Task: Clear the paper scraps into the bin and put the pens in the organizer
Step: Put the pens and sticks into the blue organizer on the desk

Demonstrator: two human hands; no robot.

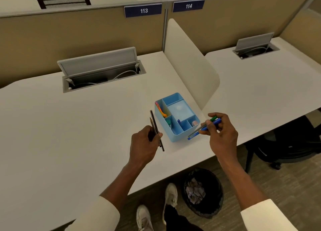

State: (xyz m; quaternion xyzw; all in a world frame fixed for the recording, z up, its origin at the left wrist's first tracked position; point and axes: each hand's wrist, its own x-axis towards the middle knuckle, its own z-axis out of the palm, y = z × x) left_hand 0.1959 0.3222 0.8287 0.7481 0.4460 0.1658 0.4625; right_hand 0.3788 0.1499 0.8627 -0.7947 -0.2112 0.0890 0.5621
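Note:
A light blue organizer [180, 133] with several compartments stands near the desk's front edge. It holds orange and pink items [160, 110] in its left slot and a blue pen [178, 121] in a front slot. My left hand [144, 144] grips two dark pens [155, 124] just left of the organizer. My right hand [221, 133] holds a blue pen [205, 129] and a green pen [212, 119] over the organizer's front right corner. A black bin [212, 208] on the floor below the desk holds crumpled paper scraps [195, 190].
The white desk [69, 135] has an open cable hatch [102, 72] at the back. A rounded white divider [189, 65] rises right behind the organizer. A black office chair [284, 144] sits under the neighbouring desk. My shoes [171, 194] are beside the bin.

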